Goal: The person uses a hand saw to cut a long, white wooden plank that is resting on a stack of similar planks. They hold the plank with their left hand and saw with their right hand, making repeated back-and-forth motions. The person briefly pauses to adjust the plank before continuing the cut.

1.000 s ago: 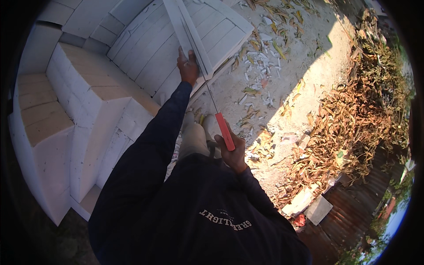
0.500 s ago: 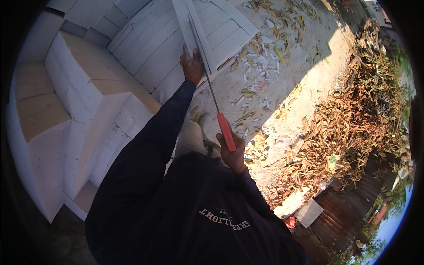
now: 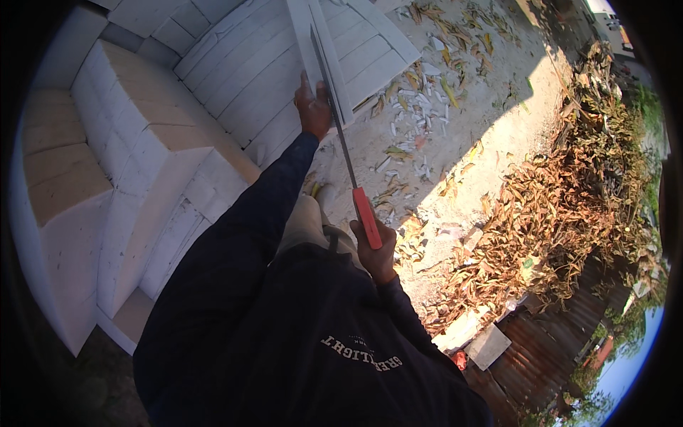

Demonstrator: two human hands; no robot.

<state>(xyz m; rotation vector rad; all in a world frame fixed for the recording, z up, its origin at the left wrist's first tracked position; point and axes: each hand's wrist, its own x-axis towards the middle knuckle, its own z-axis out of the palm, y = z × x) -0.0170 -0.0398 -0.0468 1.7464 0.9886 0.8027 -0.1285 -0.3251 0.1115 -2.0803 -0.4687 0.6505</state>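
The long white piece [image 3: 336,82] is laid across the stack of white blocks [image 3: 249,82], with the thin blade [image 3: 345,151] of a saw [image 3: 366,212] set along the line down its length. The red handle [image 3: 369,224] is gripped by the right hand [image 3: 379,250], the fingers wrapped round it. The near end is steadied by the left hand [image 3: 314,112]: thumb and forefinger are spread apart just beside the blade — whether the edge is also pinched between them cannot be told. For a clean cut, long, even strokes are best drawn in line with the right forearm [image 3: 407,313], without twist. Pressure should be light, and the thumb is better set farther off — by a slip it could be caught
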